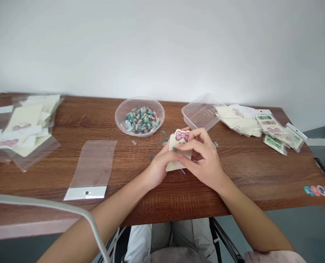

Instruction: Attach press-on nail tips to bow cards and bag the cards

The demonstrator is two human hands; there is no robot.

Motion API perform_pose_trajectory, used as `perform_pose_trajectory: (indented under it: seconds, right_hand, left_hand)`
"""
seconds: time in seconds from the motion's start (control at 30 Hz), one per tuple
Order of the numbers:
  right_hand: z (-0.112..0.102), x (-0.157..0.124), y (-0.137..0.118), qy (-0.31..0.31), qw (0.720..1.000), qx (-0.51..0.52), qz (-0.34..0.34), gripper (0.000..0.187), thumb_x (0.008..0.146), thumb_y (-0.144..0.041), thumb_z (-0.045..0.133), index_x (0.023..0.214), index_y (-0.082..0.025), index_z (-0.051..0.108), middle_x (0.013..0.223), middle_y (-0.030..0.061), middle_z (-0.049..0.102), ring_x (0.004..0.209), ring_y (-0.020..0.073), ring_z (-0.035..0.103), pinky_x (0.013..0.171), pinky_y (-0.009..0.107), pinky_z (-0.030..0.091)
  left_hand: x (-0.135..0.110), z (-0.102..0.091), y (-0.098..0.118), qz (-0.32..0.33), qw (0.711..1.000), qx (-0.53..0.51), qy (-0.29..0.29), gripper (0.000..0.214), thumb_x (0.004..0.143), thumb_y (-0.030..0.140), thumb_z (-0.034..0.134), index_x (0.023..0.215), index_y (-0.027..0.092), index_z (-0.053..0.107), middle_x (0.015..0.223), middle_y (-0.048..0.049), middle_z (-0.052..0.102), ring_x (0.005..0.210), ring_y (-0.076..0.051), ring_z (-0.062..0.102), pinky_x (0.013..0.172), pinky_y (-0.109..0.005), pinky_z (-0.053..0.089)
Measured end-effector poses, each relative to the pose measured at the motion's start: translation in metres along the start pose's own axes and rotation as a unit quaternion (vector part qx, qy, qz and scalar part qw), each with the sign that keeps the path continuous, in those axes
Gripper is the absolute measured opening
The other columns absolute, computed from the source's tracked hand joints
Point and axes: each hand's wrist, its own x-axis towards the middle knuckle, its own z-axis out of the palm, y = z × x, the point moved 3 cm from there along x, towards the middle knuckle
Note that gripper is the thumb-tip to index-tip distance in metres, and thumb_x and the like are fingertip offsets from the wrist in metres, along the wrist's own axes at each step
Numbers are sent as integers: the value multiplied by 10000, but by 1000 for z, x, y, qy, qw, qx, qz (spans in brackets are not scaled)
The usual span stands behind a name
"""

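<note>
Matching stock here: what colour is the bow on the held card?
The bow is pink, best seen in the head view.

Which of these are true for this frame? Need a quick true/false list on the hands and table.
1. The left hand and right hand both hold a cream backing card topped with a pink bow. True.
2. The round clear bowl is empty. False: it holds a pile of teal and white pieces.
3. The clear rectangular tray sits left of the bowl. False: it sits right of the bowl.
4. A clear bag with a white punched strip lies flat on the wooden table, left of the hands. True.
</note>
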Motion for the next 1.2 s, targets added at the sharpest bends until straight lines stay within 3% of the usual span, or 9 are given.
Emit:
perform_pose_trajectory:
  seconds: [0.1, 0.27, 0.43, 0.53, 0.67, 0.8, 0.9, 1.03, 1.2]
  right_hand:
    - [-1, 0, 1, 7, 1000, -2, -1, 157, 882, -161, 757, 971, -288, 739, 988, 28, 527, 980, 220, 607, 822, 408, 520]
    - [-1, 1, 2, 5, 1000, -12, -5, 183, 871, -145, 757, 989, -285, 740, 1001, 31, 529, 995, 226, 608, 833, 415, 521]
    - [-1, 1, 2, -1, 999, -37, -8, 218, 873, -157, 748, 1055, -274, 728, 1066, 53, 545, 1020, 240, 621, 865, 445, 531]
    - [-5, 0, 3, 2, 999, -36, 2, 257, 864, -181, 773, 1100, -268, 718, 1103, 63, 551, 973, 223, 630, 800, 413, 545]
    - [-20, 1, 6, 67, 997, 29, -3, 168, 910, -210, 741, 1065, -271, 726, 1036, 43, 580, 854, 182, 615, 685, 349, 526]
    - [-40, 12, 19, 133, 991, 2, 5, 100, 940, -169, 685, 948, -260, 726, 921, 21, 666, 858, 191, 638, 750, 362, 516]
    - [-47, 32, 34, 80, 993, -76, 39, 102, 931, -163, 686, 907, -255, 722, 887, 7, 723, 815, 188, 655, 765, 362, 515]
    - [-39, 63, 44, -70, 985, -154, 38, 83, 924, -176, 689, 915, -242, 738, 879, 5, 746, 765, 186, 655, 750, 363, 483]
    - [-5, 89, 45, -264, 933, -243, -35, 135, 967, -197, 660, 892, -232, 767, 918, 25, 759, 890, 224, 665, 899, 422, 377]
  left_hand:
    - [0, -4, -3, -3, 999, 32, 21, 569, 760, 232, 666, 1327, 216, 702, 1458, -38, 664, 1461, -350, 469, 1205, -428, 340]
    - [-1, -15, -9, -40, 992, 86, 88, 334, 760, 274, 667, 1059, 175, 780, 1196, -70, 762, 1276, -365, 594, 1066, -429, 447]
    - [0, -20, -12, -56, 987, 110, 106, 299, 772, 320, 649, 1004, 172, 767, 1044, -67, 768, 1077, -313, 669, 895, -375, 509]
    - [0, -18, -12, -71, 986, 96, 119, 265, 762, 319, 663, 954, 159, 751, 1016, -72, 775, 1008, -299, 690, 838, -359, 520]
    - [2, -8, -12, -102, 990, 19, 97, 335, 746, 290, 663, 1029, 128, 743, 1047, -124, 802, 980, -341, 733, 763, -377, 553]
    - [2, 2, -14, -126, 990, -65, 26, 468, 738, 244, 654, 1180, 99, 707, 1182, -189, 790, 1047, -385, 756, 879, -444, 565]
    - [1, 5, -17, -139, 984, -110, -29, 486, 730, 267, 662, 1189, 109, 689, 1214, -204, 779, 989, -381, 776, 914, -457, 543]
    - [-1, 4, -19, -131, 980, -131, -71, 457, 753, 288, 658, 1175, 117, 692, 1189, -202, 785, 921, -364, 780, 850, -431, 538]
    - [-3, 7, -21, -136, 973, -166, -83, 422, 743, 276, 688, 1137, 128, 697, 1148, -194, 791, 890, -347, 775, 878, -453, 539]
